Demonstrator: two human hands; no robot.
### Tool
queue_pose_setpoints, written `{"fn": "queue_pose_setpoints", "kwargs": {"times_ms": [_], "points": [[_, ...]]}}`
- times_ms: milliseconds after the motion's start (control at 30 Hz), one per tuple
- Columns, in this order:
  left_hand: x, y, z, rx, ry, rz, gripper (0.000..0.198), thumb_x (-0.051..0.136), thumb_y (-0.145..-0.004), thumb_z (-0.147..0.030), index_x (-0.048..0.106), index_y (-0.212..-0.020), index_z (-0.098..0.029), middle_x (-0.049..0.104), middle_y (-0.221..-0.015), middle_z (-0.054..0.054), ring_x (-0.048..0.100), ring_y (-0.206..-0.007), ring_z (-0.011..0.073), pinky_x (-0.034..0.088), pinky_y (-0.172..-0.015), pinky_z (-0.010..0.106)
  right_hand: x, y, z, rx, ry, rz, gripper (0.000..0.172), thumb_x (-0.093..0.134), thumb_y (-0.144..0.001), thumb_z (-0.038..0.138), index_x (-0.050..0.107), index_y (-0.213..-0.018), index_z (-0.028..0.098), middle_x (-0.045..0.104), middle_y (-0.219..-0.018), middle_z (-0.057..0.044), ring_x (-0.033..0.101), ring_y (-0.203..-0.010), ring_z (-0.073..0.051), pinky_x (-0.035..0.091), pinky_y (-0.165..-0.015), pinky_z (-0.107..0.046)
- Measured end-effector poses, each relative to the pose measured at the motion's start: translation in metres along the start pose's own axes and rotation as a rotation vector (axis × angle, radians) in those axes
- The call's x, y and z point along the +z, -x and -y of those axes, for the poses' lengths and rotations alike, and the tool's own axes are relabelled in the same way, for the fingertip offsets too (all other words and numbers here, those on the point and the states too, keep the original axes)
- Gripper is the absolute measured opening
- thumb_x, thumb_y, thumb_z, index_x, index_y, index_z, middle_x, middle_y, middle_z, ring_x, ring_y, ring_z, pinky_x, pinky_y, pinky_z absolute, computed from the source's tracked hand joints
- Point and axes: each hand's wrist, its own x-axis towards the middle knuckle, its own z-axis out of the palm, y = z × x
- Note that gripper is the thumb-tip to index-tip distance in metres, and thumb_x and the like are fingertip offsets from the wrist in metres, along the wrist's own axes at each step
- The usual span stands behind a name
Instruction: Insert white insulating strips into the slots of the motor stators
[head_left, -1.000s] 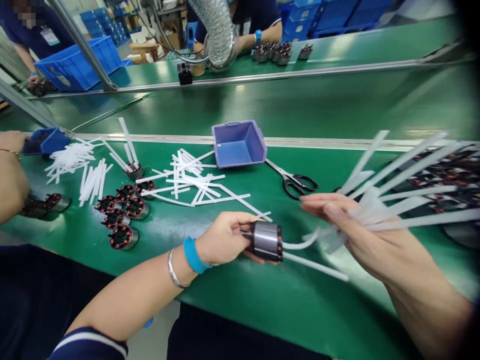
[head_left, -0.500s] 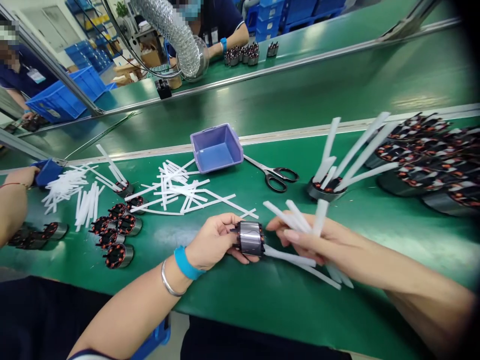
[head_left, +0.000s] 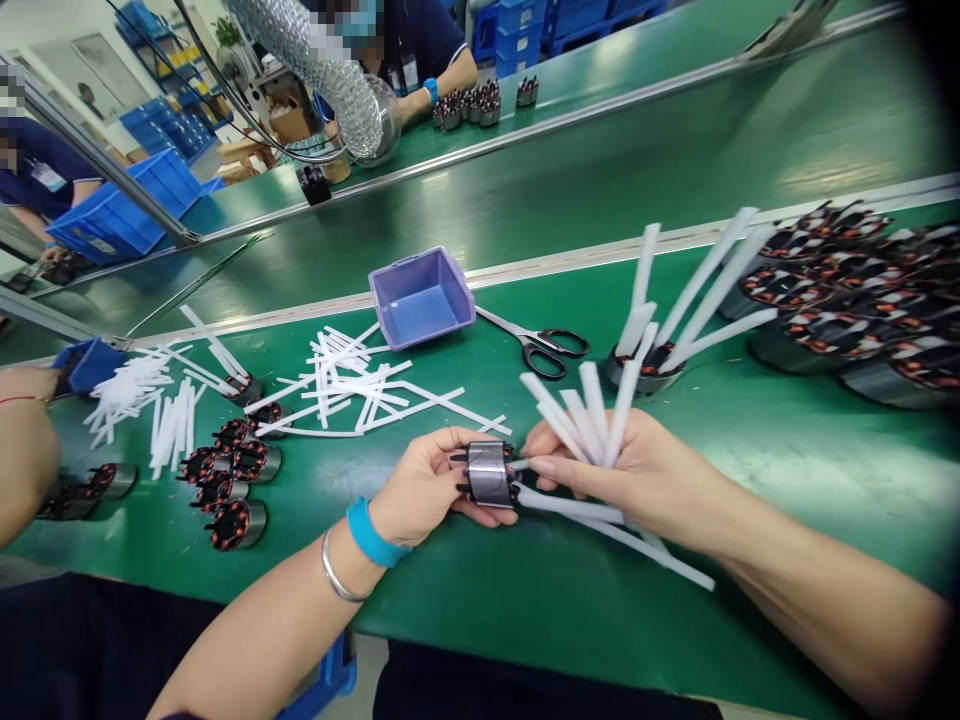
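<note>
My left hand [head_left: 429,474] is closed round a motor stator [head_left: 491,473], a grey metal ring with dark prongs, lying on its side. White strips [head_left: 574,507] stick out of its right end. My right hand [head_left: 626,465] grips several white strips [head_left: 592,415], which fan upward from the fingers. Its thumb and index finger pinch one strip end against the stator's right face. Behind that hand, another stator [head_left: 646,378] stands upright with long white strips in it. Loose white strips [head_left: 360,385] lie in a pile beyond my left hand.
A purple bin [head_left: 422,300] and scissors [head_left: 544,345] lie at mid-table. Many stators [head_left: 840,290] crowd the right; a smaller group [head_left: 236,525] stands left. A co-worker's hand [head_left: 26,450] is at the left edge near a blue bin [head_left: 90,365]. Another person sits across the bench.
My right hand has moved left to the stator, and a strip end now touches its face. The left hand still holds the stator. At the left edge, the co-worker's hand has shifted nearer.
</note>
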Motion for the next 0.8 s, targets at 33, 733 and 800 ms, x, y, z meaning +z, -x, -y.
{"fn": "queue_pose_setpoints", "kwargs": {"times_ms": [33,733,800], "points": [[0.000,0.000,0.000,0.000,0.001,-0.004,0.048,0.079,-0.063,-0.036,0.060,-0.101,-0.013,0.070,-0.075,0.006,0.069,-0.056,0.0174,0.054,-0.050,0.023,0.002,0.000,-0.001,0.005,0.007,0.005,0.031,0.069,-0.069,0.049,0.066,-0.069,0.018,0.061,-0.063,-0.001,0.055,-0.060,-0.015,0.044,-0.055,-0.026],[0.004,0.000,0.013,0.096,-0.069,-0.083,0.056,0.068,-0.069,-0.013,0.060,-0.124,-0.007,0.070,-0.103,0.014,0.067,-0.071,0.0135,0.057,-0.064,0.024,0.008,-0.008,-0.016,0.134,0.027,-0.097,0.024,0.076,-0.061,0.035,0.060,-0.061,0.017,0.053,-0.057,0.001,0.045,-0.054,-0.012,0.038,-0.051,-0.025],[0.005,0.000,0.015,0.129,-0.122,-0.115,0.046,0.062,-0.073,-0.012,0.063,-0.119,-0.006,0.071,-0.095,0.013,0.066,-0.066,0.0128,0.056,-0.060,0.024,0.011,-0.008,-0.013,0.158,0.065,-0.089,0.023,0.075,-0.059,0.034,0.059,-0.059,0.017,0.051,-0.053,0.002,0.043,-0.051,-0.012,0.037,-0.049,-0.024]]}}
